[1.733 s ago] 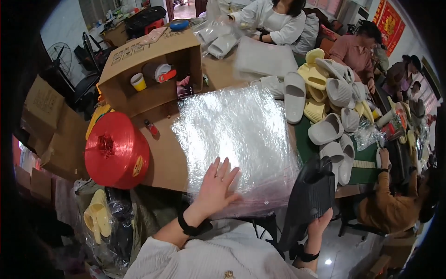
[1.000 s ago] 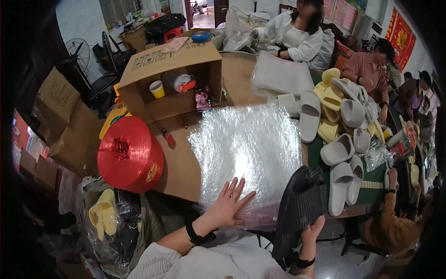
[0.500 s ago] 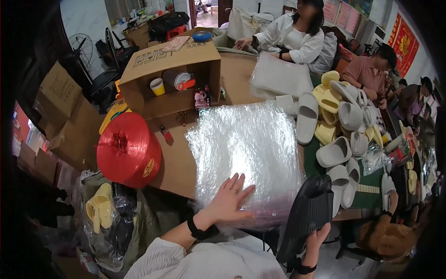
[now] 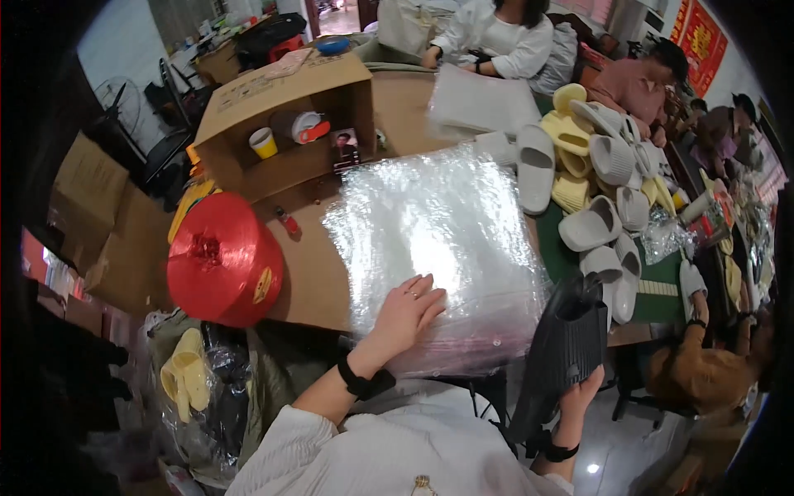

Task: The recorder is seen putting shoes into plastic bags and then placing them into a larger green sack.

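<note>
The left hand (image 4: 405, 316) lies on the plastic sheets (image 4: 438, 219) stacked on the tabletop (image 4: 318, 277), its fingers loosely extended and gripping nothing. The right hand (image 4: 583, 392) grips the black slipper (image 4: 572, 351), perhaps a pair, just beside the stack's near right corner. The step seems to be separating a sheet; the next move calls for pinching one edge cleanly.

The plastic film (image 4: 438, 219) looks glossy and crinkled, the black slippers (image 4: 569, 343) matt and ribbed.

1 head-worn fisheye view; looks down over the near table (image 4: 313, 269)
</note>
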Demonstrator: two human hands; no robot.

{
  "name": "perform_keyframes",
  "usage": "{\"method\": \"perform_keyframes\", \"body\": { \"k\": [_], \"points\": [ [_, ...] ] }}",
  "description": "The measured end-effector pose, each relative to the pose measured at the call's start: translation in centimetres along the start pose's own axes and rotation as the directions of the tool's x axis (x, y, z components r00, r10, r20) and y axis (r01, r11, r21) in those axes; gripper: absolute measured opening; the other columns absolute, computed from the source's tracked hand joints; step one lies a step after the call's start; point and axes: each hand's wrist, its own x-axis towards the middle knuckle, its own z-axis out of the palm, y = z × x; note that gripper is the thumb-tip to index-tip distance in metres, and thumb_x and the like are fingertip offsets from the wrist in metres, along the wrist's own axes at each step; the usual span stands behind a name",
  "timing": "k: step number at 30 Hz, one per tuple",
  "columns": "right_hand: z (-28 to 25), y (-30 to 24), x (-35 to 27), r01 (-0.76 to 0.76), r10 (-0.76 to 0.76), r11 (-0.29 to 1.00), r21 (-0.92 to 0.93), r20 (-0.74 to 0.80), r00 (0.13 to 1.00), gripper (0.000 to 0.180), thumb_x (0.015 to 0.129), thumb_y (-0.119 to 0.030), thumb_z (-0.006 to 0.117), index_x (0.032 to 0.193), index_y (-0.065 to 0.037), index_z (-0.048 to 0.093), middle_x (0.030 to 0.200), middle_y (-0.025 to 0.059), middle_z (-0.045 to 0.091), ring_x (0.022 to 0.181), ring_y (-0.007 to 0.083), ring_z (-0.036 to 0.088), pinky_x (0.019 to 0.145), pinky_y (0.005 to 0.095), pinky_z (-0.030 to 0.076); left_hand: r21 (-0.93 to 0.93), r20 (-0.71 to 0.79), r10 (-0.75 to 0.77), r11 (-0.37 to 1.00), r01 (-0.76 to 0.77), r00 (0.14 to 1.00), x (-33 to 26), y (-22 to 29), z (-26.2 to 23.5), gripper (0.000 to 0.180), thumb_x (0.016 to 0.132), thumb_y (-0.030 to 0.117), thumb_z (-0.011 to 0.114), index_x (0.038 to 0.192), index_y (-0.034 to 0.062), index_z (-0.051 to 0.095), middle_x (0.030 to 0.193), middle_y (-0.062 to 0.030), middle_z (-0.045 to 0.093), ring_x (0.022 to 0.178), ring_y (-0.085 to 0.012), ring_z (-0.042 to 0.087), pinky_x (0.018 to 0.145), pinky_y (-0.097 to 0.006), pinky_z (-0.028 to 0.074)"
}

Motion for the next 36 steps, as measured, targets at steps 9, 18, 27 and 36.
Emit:
{"method": "perform_keyframes", "body": {
  "k": [9,18,27,36],
  "points": [
    [-0.2,-4.8,2.2,0.101,-0.122,0.981,0.167,0.121,0.985,0.044,0.084,-0.026,0.063,0.116,0.003,0.058,0.113,0.0167,0.062,0.106,0.0312,0.058,0.091,0.0375,0.042,-0.386,-0.035,-0.305,0.882,0.269,0.952,0.3,-2.0,1.1,0.02,0.086,0.02,0.062,0.098,0.01,0.072,0.114,-0.0159,0.063,0.102,-0.0314,0.059,0.086,-0.039,0.049],
    [0.3,-7.0,2.2,0.206,-0.223,0.974,0.094,0.254,0.941,0.035,0.076,-0.016,0.064,0.104,0.003,0.062,0.108,0.0169,0.065,0.099,0.0371,0.06,0.084,0.0398,0.046,-0.664,0.118,-0.355,0.666,0.339,0.927,1.1,-1.6,0.4,0.028,0.092,0.022,0.055,0.105,0.0008,0.068,0.111,-0.0195,0.064,0.099,-0.0267,0.061,0.086,-0.033,0.046],
    [4.4,-7.0,2.9,0.273,-0.157,0.946,-0.178,0.485,0.86,0.035,0.072,-0.022,0.072,0.058,0.001,0.05,0.063,0.0221,0.053,0.062,0.0396,0.056,0.055,0.0468,0.044,-0.482,-0.053,-0.342,0.832,0.275,0.938,0.8,0.5,-0.8,0.027,0.091,0.018,0.054,0.113,0.0078,0.067,0.124,-0.0173,0.058,0.113,-0.0327,0.052,0.097,-0.04,0.041],
    [9.1,-7.8,3.8,0.326,-0.215,0.934,-0.144,0.503,0.837,0.035,0.078,-0.024,0.068,0.064,0.005,0.054,0.068,0.0251,0.055,0.063,0.0425,0.057,0.059,0.0487,0.047,-0.139,-0.142,0.084,0.985,-0.104,0.986,0.6,3.4,-1.2,0.026,0.087,0.012,0.06,0.112,0.0074,0.065,0.132,-0.0123,0.053,0.127,-0.0348,0.043,0.103,-0.042,0.038]
  ]
}}
